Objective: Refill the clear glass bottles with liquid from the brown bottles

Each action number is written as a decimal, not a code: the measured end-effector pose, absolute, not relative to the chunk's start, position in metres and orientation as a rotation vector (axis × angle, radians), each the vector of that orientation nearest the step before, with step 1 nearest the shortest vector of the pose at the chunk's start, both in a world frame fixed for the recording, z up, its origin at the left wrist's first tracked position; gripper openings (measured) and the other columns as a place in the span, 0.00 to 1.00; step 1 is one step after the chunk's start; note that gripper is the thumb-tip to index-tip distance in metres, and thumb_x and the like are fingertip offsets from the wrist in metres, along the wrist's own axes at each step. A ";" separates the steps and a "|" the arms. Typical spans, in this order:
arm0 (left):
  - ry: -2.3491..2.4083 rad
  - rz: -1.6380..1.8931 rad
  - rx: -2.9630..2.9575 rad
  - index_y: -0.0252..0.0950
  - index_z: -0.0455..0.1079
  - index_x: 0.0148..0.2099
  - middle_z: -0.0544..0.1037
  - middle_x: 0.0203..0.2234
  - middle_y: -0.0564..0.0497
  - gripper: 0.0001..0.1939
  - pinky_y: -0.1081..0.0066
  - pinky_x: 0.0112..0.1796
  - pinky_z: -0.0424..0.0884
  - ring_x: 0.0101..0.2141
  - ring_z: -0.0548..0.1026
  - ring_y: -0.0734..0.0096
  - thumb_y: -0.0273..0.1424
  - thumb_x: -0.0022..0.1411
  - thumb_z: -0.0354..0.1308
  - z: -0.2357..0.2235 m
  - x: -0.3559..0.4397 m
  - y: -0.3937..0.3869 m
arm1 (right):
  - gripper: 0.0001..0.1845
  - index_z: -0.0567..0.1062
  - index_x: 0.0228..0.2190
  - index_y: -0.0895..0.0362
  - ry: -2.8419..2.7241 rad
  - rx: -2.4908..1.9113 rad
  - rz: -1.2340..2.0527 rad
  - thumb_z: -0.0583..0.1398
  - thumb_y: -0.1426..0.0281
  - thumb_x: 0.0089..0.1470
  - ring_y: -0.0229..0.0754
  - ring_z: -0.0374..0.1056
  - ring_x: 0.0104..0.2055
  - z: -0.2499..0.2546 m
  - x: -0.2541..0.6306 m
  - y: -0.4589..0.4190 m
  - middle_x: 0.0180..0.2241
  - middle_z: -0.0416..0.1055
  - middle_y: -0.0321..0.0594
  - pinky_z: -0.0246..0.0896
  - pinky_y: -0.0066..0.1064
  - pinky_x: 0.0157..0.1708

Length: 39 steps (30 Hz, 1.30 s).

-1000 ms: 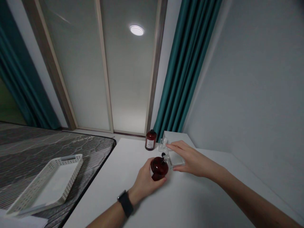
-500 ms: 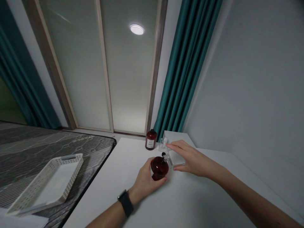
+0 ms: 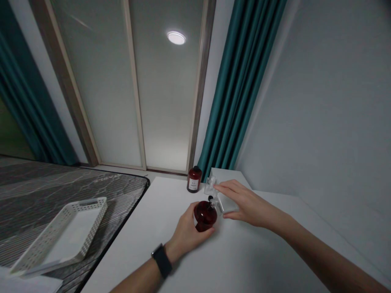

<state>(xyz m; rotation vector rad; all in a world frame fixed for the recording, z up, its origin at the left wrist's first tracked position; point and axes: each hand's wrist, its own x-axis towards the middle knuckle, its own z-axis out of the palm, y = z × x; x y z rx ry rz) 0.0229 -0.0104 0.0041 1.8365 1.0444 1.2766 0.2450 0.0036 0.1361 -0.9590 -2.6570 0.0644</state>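
Observation:
My left hand [image 3: 191, 228] is wrapped around a dark reddish-brown bottle [image 3: 205, 215], fingers behind it and thumb along its near side. A small black piece shows at the bottle's top. Just right of it, my right hand [image 3: 244, 203] grips a clear, square-sided bottle [image 3: 227, 204] between fingers and thumb. The clear bottle's narrow end points left and meets the brown bottle's top; I cannot tell whether they touch. Another small clear glass piece [image 3: 210, 185] is by my right fingertips, partly covered by them.
A second brown bottle [image 3: 194, 180] with a white label and black cap stands on the white table [image 3: 146, 219]. Behind my right hand is a white box-like block [image 3: 230, 176]. To the left, a white perforated basket [image 3: 88, 240] lies on a grey patterned surface [image 3: 122, 191].

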 end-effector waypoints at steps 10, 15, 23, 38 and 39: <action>1.038 1.302 1.820 0.38 0.65 0.55 0.78 0.48 0.46 0.33 0.56 0.50 0.74 0.47 0.78 0.54 0.28 0.47 0.70 0.005 0.023 -0.011 | 0.50 0.57 0.66 0.48 -2.656 -0.944 0.023 0.72 0.68 0.49 0.55 0.63 0.60 0.136 0.245 0.003 0.58 0.67 0.49 0.62 0.51 0.59; 1.030 1.304 1.827 0.38 0.64 0.56 0.77 0.48 0.45 0.33 0.55 0.50 0.73 0.47 0.77 0.54 0.28 0.48 0.70 0.003 0.023 -0.010 | 0.48 0.56 0.67 0.47 -2.655 -0.932 -0.001 0.71 0.67 0.50 0.54 0.63 0.60 0.137 0.245 0.002 0.58 0.68 0.48 0.63 0.51 0.59; 1.021 1.313 1.822 0.36 0.65 0.56 0.77 0.48 0.45 0.33 0.58 0.51 0.73 0.47 0.77 0.56 0.27 0.47 0.70 0.004 0.024 -0.009 | 0.47 0.58 0.66 0.49 -2.667 -0.914 -0.048 0.72 0.67 0.49 0.54 0.63 0.59 0.136 0.245 0.003 0.58 0.68 0.49 0.63 0.51 0.58; 1.032 1.319 1.811 0.39 0.65 0.56 0.78 0.48 0.47 0.33 0.57 0.50 0.74 0.46 0.78 0.55 0.27 0.47 0.70 0.006 0.023 -0.011 | 0.47 0.58 0.65 0.48 -2.652 -0.909 -0.065 0.71 0.70 0.50 0.58 0.64 0.59 0.137 0.245 0.002 0.57 0.66 0.51 0.66 0.53 0.56; 1.032 1.319 1.811 0.39 0.65 0.56 0.78 0.48 0.47 0.33 0.58 0.50 0.74 0.46 0.78 0.55 0.27 0.47 0.70 0.006 0.023 -0.011 | 0.47 0.58 0.65 0.49 -2.656 -0.916 -0.069 0.71 0.70 0.49 0.58 0.64 0.59 0.137 0.244 0.001 0.57 0.66 0.52 0.66 0.53 0.56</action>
